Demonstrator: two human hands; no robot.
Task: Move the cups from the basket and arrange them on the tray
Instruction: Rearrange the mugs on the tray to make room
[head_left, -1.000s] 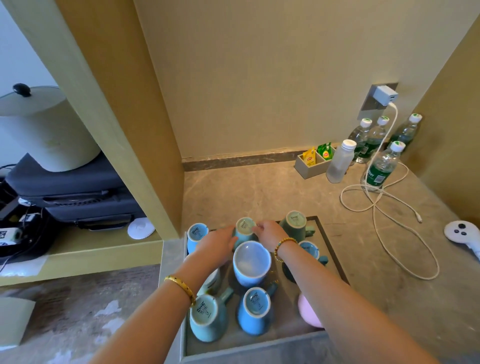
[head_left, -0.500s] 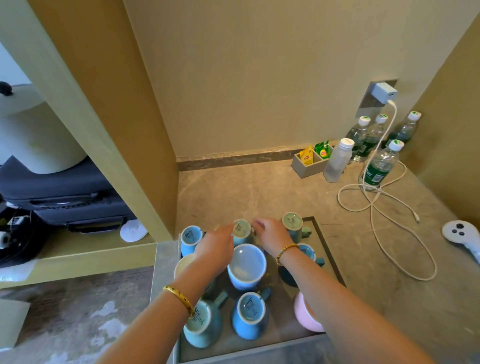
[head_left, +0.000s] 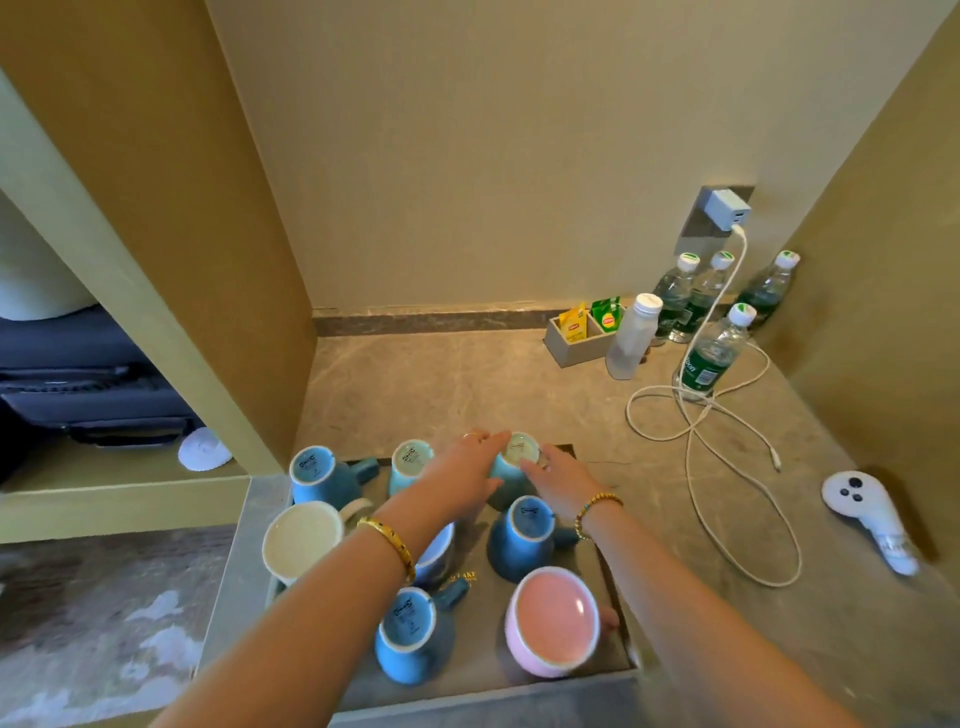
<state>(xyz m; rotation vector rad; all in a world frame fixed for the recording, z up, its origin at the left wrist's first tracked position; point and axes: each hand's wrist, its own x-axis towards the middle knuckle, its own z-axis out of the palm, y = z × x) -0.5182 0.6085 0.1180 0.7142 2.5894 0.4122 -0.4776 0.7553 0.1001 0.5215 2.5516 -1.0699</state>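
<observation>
We see both hands on one upside-down teal cup (head_left: 511, 467) at the far edge of the tray (head_left: 613, 618), just right of the frame's centre. The left hand (head_left: 465, 470) lies against the cup's left side with its fingers laid round the wall and a ring on one finger; the right hand (head_left: 558, 480) meets the cup from the right, fingertips (head_left: 532, 462) touching its upturned base rim. How tight either grip is, we cannot tell, as the fingers look fairly straight rather than clenched. The cup's lower part is hidden behind the hands.

To the left of that cup stands a pale teal cup (head_left: 410, 465), also base up, and further left a blue cup (head_left: 319, 475) with its handle pointing right. Nearer us, a cream cup (head_left: 301, 540) sits mouth up at the tray's left edge, and a white-and-blue cup (head_left: 439, 556) is partly hidden under the left forearm. A dark blue cup (head_left: 522, 538) stands inverted below the right hand. Nearest the bottom of the frame are another inverted blue cup (head_left: 410, 634) and a pink cup (head_left: 553, 621) with its mouth up.

The tray rests on a marbled tabletop (head_left: 441, 384). In the upper right, water bottles (head_left: 709, 358) stand near a small box of tea bags (head_left: 579, 335), and a white cable (head_left: 711, 441) loops down from a charger (head_left: 727, 210). A white controller (head_left: 867, 517) lies at the right edge.
</observation>
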